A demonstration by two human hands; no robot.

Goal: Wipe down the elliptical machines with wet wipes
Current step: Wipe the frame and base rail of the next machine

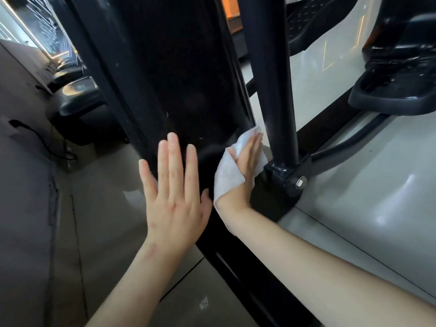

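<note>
The black shroud of the elliptical machine (pixel 174 74) fills the upper middle of the head view. My left hand (pixel 174 187) lies flat against its lower part, fingers straight and spread. To the right, my right hand (pixel 249 159) presses a white wet wipe (pixel 227 178) against the shroud's right edge with straight fingers. The wipe drapes over the wrist and pokes out beyond the fingertips. Most of the palm is hidden behind the wipe.
A black upright tube (pixel 276 74) stands just right of my right hand, bolted to a bracket (pixel 286 175). A black foot pedal (pixel 396 90) sits at the upper right. Pale floor (pixel 354 208) lies on the right. Other machines (pixel 77 95) and a cable (pixel 40 138) are on the left.
</note>
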